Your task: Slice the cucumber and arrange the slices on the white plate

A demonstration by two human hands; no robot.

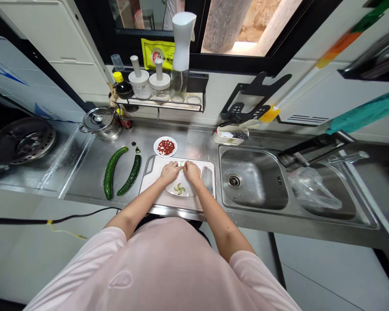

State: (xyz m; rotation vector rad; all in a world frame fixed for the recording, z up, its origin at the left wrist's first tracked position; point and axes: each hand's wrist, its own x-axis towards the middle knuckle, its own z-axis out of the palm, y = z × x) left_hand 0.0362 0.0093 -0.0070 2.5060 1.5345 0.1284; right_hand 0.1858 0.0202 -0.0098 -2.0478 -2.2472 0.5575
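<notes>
My left hand (169,172) and my right hand (192,171) meet over the white cutting board (155,181), fingertips pinched together on a small cucumber piece (182,164). Just below them sits a small white plate (188,192) with cucumber slices (179,188) laid in a pinwheel. A cleaver (208,178) lies flat on the board's right side, beside my right hand. Two whole cucumbers (112,172) (130,175) lie on the steel counter left of the board.
A small dish of chopped red chili (165,147) stands behind the board. A steel pot (100,123) and a stove burner (19,140) are at the left. The sink (253,181) lies right, with a faucet (314,147) and clear plastic bag (314,190). A condiment rack (158,90) hangs behind.
</notes>
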